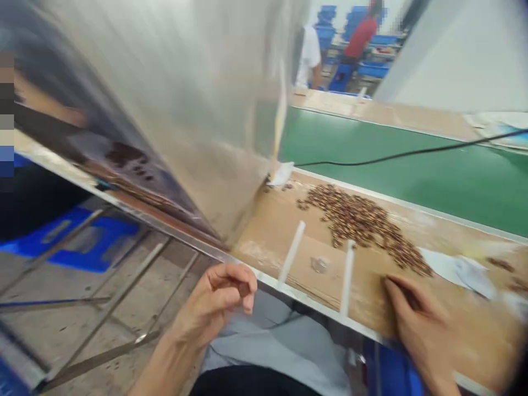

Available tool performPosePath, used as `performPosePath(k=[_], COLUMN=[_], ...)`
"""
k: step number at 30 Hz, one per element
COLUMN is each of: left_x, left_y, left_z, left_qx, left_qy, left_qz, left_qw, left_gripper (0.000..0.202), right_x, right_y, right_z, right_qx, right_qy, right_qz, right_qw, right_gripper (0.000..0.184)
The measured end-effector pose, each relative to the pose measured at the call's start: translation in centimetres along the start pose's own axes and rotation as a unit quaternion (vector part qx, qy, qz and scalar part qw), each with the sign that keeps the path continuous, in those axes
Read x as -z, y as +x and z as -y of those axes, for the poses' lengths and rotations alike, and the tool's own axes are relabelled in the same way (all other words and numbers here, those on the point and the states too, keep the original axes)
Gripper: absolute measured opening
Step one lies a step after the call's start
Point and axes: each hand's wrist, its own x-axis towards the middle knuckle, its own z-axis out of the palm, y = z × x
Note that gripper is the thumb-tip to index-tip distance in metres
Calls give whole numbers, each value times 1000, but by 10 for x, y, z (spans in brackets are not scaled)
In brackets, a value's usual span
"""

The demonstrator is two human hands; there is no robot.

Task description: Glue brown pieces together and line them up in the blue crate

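Note:
My left hand [225, 294] hangs just off the near edge of the work table, fingers curled loosely toward the thumb; I see nothing in it. At the right, my right hand [421, 319] rests on the tan board [375, 294], thumb and index tips together; what they hold, if anything, is hidden. Beyond it spreads a heap of small shiny brown pieces [358, 217], too small to name. Between my hands, two white strips [292, 253] [346, 280] run across the board's near part. A small clear round piece [319, 265] lies between them.
A tall translucent sheet [198, 110] stands at the left. Behind the board runs a green belt [396, 159], crossed by a black cable [371, 161]. White paper [457, 272] lies right of the heap. A blue stool [78, 239] and metal bars stand lower left. People are farther back.

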Motion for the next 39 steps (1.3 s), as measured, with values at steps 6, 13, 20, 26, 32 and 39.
performPosePath(k=[6, 13, 20, 26, 32, 39], left_x=[-32, -29, -28, -17, -17, -18], left_y=[33, 55, 75, 80, 77, 78], left_z=[77, 88, 99, 105, 106, 106], left_qx=[90, 125, 116, 93, 85, 81], left_qy=[-153, -133, -81, -71, -105, -114], left_qz=[-11, 9, 11, -12, -10, 6], left_qw=[984, 983, 990, 993, 991, 990], left_gripper=[24, 24, 22, 24, 23, 22], right_x=[-1, 1, -9, -31, -47, -47], right_y=[-1, -5, 3, 10, 9, 7], right_z=[-8, 23, 90, 111, 109, 108], right_qx=[-20, -64, 32, 145, 221, 260], right_qy=[26, 107, 183, 150, 90, 35], right_qz=[18, -17, 51, 111, 115, 114], right_qw=[999, 992, 981, 972, 964, 958], right_gripper=[35, 28, 9, 15, 19, 21])
